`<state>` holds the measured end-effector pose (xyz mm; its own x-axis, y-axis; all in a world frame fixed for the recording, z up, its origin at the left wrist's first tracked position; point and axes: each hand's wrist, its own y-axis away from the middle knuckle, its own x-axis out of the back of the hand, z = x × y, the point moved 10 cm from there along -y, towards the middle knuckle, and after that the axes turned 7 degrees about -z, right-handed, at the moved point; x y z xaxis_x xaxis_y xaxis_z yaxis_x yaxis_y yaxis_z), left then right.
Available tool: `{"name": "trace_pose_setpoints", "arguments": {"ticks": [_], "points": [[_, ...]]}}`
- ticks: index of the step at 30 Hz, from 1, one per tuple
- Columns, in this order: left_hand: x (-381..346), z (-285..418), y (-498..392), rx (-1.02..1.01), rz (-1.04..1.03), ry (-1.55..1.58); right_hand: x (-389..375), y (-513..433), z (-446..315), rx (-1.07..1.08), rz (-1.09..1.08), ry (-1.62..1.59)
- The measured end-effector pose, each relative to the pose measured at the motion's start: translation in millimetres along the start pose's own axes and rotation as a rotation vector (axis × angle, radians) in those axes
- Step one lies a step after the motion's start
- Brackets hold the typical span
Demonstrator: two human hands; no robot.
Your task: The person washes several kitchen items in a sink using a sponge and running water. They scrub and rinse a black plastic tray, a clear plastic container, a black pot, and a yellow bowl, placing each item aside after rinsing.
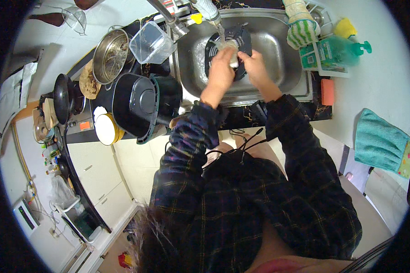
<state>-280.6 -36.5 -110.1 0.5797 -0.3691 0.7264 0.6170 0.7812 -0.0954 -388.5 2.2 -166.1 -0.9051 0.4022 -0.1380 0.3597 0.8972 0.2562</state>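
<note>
Under the running faucet (210, 13), a black slotted tray (242, 36), like an air fryer insert, is in the stainless steel sink (288, 65). My left hand (221, 65) presses a whitish cloth or sponge (233, 43) against the tray's face. Water falls onto the cloth and tray close to those fingers. My right hand (258, 68) grips the tray's right edge, thumb towards the cloth. Both hands partly cover the tray, and its lower side is hard to make out.
Left of the sink stand a clear plastic container (152, 42), a steel steamer pot (111, 56) and a black air fryer basket (136, 105). At right are a rack (333, 71) with a green soap bottle (341, 51), an orange sponge (327, 92) and a hanging teal towel (379, 141).
</note>
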Motion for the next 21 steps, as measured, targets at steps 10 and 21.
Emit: {"name": "trace_pose_setpoints", "arguments": {"ticks": [10, 21], "points": [[25, -114, 4, 0.384, 0.182, 0.060, 20, 11, -4, -0.099, -0.081, -0.086], [26, -19, -3, 0.127, 0.146, 0.249, 6, 22, -18, -0.079, -0.164, -0.058]]}}
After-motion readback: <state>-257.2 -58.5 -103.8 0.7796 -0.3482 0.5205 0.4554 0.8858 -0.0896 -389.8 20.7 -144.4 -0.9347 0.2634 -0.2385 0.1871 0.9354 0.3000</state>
